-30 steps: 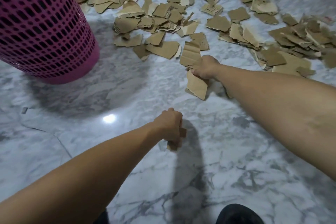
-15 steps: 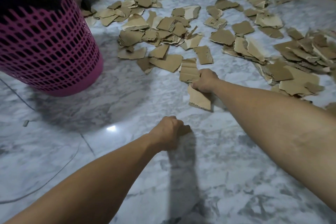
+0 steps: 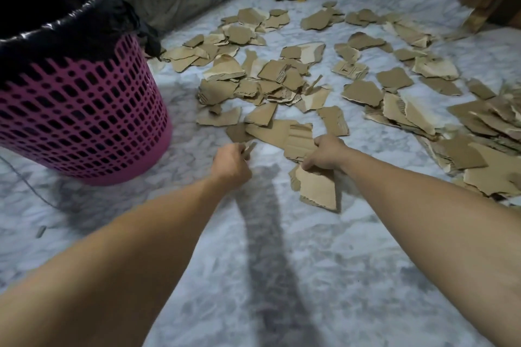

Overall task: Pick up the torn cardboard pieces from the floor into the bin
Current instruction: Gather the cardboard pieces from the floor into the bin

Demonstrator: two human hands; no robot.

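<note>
Right hand (image 3: 324, 153) grips several cardboard pieces (image 3: 318, 189), left hand (image 3: 232, 162) pinches a small scrap (image 3: 249, 146), many more litter the floor (image 3: 282, 262) beside the bin (image 3: 84, 121); likely light, stiff, rough-edged, best taken by edges, stacked flat.

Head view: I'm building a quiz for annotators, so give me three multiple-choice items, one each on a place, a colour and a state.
1. Where does the bin stand?
A. left of both hands
B. right of both hands
C. between the hands

2. What colour is the bin's mesh wall?
A. green
B. pink
C. white

3. What is the right hand doing?
A. lying flat on the floor
B. hanging with nothing in it
C. gripping cardboard pieces

Key: 1 A, the bin is at the frame's left, beyond the left hand. 2 B, pink mesh under a black liner. 3 C, its fingers curl round torn pieces.
</note>
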